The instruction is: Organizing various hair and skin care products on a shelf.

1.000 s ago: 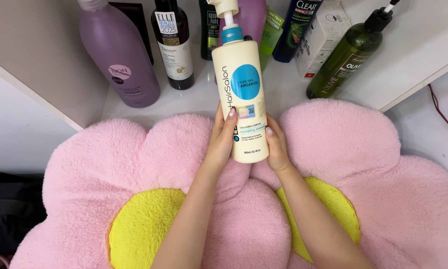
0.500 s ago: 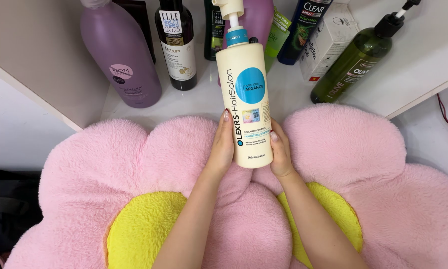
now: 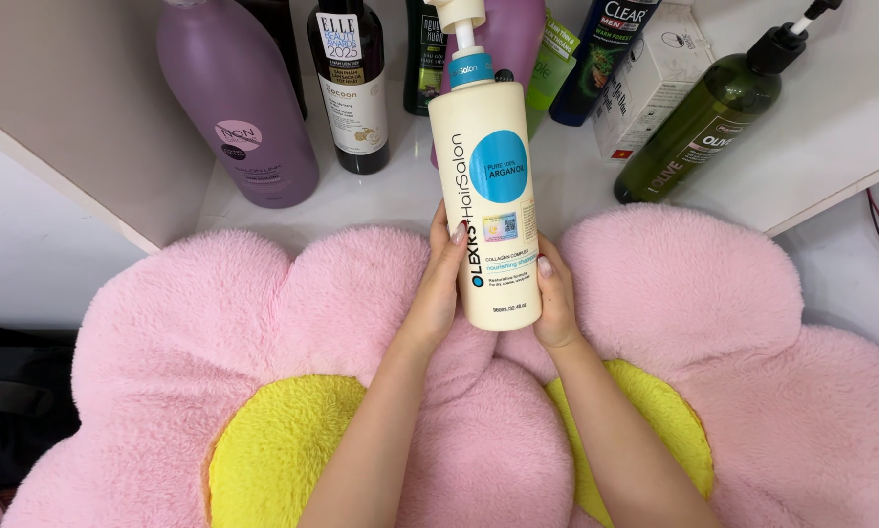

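At frame centre: a cream pump bottle (image 3: 488, 196) is held up between both hands, over the near edge of a white shelf (image 3: 381, 191).
Bottle axis: long axis runs almost straight up the frame, leaning slightly left at the top; the pump head points to the upper edge, the flat base toward the lower centre.
Bottle face: the round blue patch and printed side face the camera.
Left hand (image 3: 439, 284): grip closed on the bottle's lower left side, thumb laid up along the front, fingers hidden behind.
Right hand (image 3: 555, 303): grip closed on the bottle's lower right side near the base, thumb on the front edge, palm cupping from behind.
Forearms: both rise from the bottom edge and converge toward the bottle.
Below the hands: a fluffy pink flower-shaped cushion (image 3: 694, 293) with yellow patches fills the lower frame.
Shelf, upper left: a large lilac bottle (image 3: 239, 108) and a dark brown bottle (image 3: 351, 88).
Shelf, upper right: an olive-green pump bottle (image 3: 699, 122), tilted, beside a white carton (image 3: 645, 78).
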